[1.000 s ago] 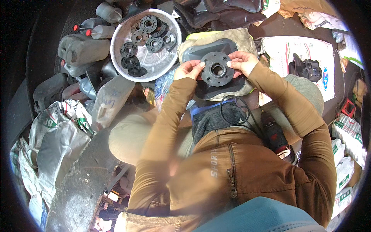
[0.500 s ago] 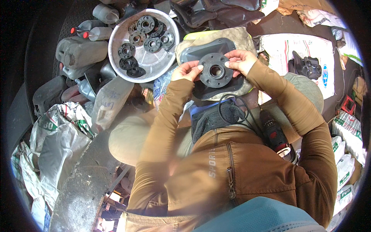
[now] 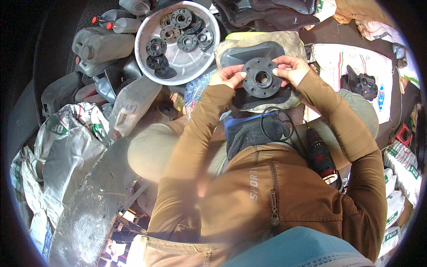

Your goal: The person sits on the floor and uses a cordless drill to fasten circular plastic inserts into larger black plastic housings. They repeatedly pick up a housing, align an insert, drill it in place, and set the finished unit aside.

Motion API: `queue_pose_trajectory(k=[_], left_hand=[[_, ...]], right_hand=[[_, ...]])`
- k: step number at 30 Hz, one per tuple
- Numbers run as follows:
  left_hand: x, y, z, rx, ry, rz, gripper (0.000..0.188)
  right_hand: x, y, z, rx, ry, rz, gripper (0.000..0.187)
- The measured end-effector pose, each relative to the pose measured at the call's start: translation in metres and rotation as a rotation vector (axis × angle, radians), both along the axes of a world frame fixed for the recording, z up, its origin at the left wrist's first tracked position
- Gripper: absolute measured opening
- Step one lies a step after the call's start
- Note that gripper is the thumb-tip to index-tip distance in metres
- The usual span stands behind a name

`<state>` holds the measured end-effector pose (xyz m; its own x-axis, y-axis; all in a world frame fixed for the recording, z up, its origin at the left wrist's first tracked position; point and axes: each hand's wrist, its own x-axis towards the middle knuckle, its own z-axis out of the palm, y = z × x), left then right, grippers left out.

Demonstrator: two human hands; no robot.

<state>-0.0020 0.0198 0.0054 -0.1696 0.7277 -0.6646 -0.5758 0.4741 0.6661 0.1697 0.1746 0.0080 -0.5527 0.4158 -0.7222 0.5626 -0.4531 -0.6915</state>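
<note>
Between my two hands I hold a round black flange (image 3: 251,87) with a wide centre hole and small holes round its rim. My left hand (image 3: 227,76) pinches its left edge between thumb and fingers. On the opposite edge, my right hand (image 3: 292,70) grips it the same way. Behind and below the flange lies a black moulded tray-like part (image 3: 240,54), partly hidden by it, on a pale cloth-covered pad (image 3: 297,44). To the left, a light plastic basin (image 3: 189,73) contains several similar black flanges (image 3: 181,18).
A corded power tool (image 3: 321,156) rests by my right thigh. On a white sack (image 3: 378,58) at the right lies a black moulded part (image 3: 362,83). Dirty plastic canisters (image 3: 106,46) crowd the left, above crumpled sacks (image 3: 73,151). More black mouldings (image 3: 271,18) lie at the far side.
The whole view has shifted, so most things appear farther right and slightly higher. Both hands keep the same grip on the flange, which stays over the black moulded part.
</note>
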Motion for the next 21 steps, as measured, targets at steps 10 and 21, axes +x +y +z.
queue_pose_trajectory(k=[10, 21], left_hand=[[0.003, -0.003, -0.009, 0.021, -0.005, 0.053, 0.030], [0.002, -0.004, -0.011, 0.020, 0.075, -0.004, 0.031]], right_hand=[[-0.001, 0.000, 0.000, 0.023, -0.016, 0.012, 0.034], [-0.002, 0.001, -0.002, 0.035, -0.037, 0.020, 0.035]])
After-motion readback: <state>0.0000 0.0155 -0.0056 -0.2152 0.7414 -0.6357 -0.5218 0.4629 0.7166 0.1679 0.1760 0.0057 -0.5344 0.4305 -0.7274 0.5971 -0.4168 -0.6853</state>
